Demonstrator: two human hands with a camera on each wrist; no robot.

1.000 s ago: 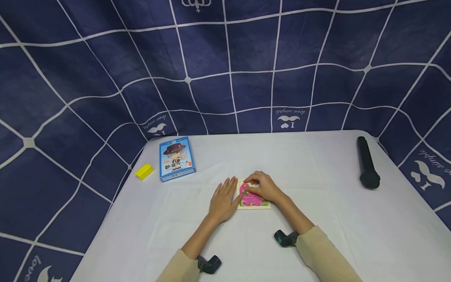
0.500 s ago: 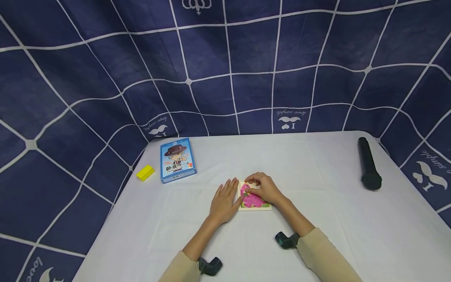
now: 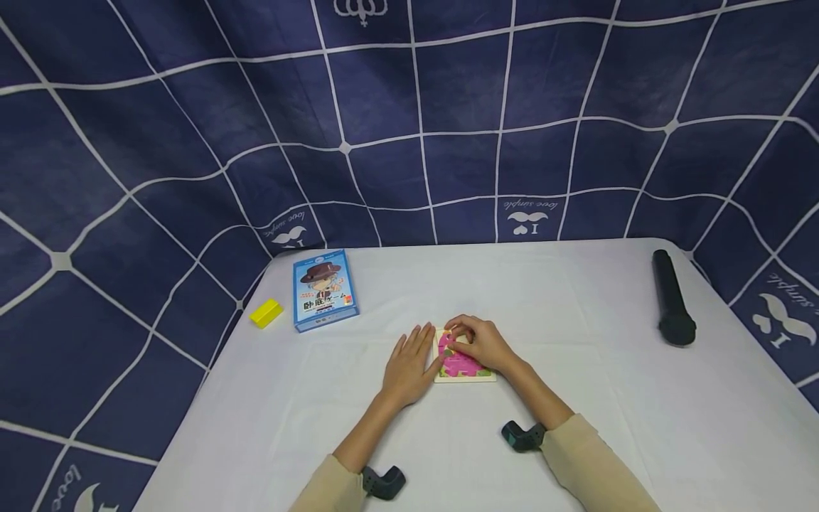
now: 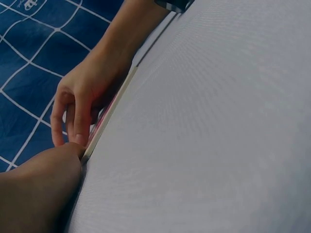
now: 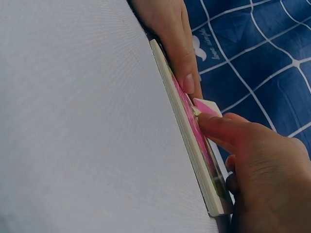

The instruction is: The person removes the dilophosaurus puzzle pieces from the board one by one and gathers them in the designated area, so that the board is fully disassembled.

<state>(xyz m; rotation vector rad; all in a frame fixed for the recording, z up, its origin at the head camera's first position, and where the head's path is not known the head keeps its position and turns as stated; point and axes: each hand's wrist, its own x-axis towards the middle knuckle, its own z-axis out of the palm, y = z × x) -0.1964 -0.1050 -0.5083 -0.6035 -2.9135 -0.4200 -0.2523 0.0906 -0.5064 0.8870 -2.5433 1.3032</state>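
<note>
A small wooden jigsaw puzzle with a cream-coloured frame (image 3: 466, 380) and a pink and green picture (image 3: 461, 366) lies on the white table between both hands. My left hand (image 3: 408, 366) lies along its left side, fingers straight, with the thumb reaching over the frame's edge. From the right, my right hand (image 3: 483, 343) bends over the upper part of the puzzle. Its thumb and fingers pinch a pink and cream puzzle piece (image 5: 206, 106), which stands tilted up from the board in the right wrist view. Those fingers hide the puzzle's upper right part.
A blue card game box (image 3: 324, 290) stands back left, with a yellow block (image 3: 265, 313) beside it. Far right lies a black microphone (image 3: 673, 302). A dark blue gridded curtain (image 3: 461, 163) hangs behind the white table (image 3: 512, 284).
The pink piece at the puzzle's upper left has tilted up slightly in my right fingers. My left hand keeps its place; the whole head view has shifted a little.
</note>
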